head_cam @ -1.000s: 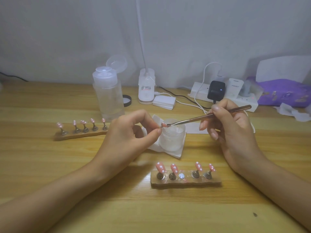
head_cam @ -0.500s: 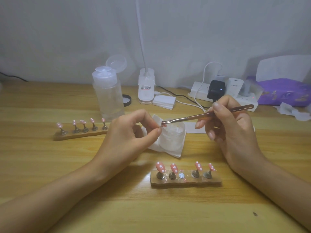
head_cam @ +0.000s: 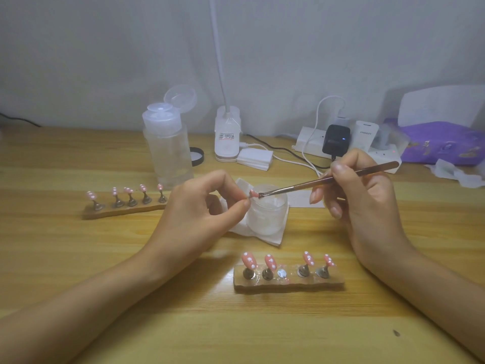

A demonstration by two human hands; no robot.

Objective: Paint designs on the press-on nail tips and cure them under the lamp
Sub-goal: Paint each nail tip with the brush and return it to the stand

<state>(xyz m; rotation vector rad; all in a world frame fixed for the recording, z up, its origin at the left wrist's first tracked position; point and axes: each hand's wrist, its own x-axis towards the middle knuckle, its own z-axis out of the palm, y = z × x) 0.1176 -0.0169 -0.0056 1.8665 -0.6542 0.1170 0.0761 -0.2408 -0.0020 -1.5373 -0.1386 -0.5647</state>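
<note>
My left hand (head_cam: 199, 214) pinches a small pink nail tip (head_cam: 252, 193) between thumb and forefinger, just over the rim of a frosted jar (head_cam: 267, 214). My right hand (head_cam: 362, 203) grips a thin metallic brush (head_cam: 325, 181) like a pen, and its bristle end touches the held tip. Near the front, a wooden holder (head_cam: 288, 281) carries several pink tips with white dots on metal stands, with one stand bare. A second holder (head_cam: 123, 208) at the left bears several more dotted pink tips.
A clear pump bottle (head_cam: 168, 151) with its lid flipped open stands behind the left holder. The white lamp base (head_cam: 227, 140) sits at the back centre. A power strip (head_cam: 349, 145) with chargers and cables, a purple pack (head_cam: 443, 143) and tissue lie at the back right.
The brush tip rose slightly from the jar and now touches the pinched nail tip. My left hand has stayed in place.
</note>
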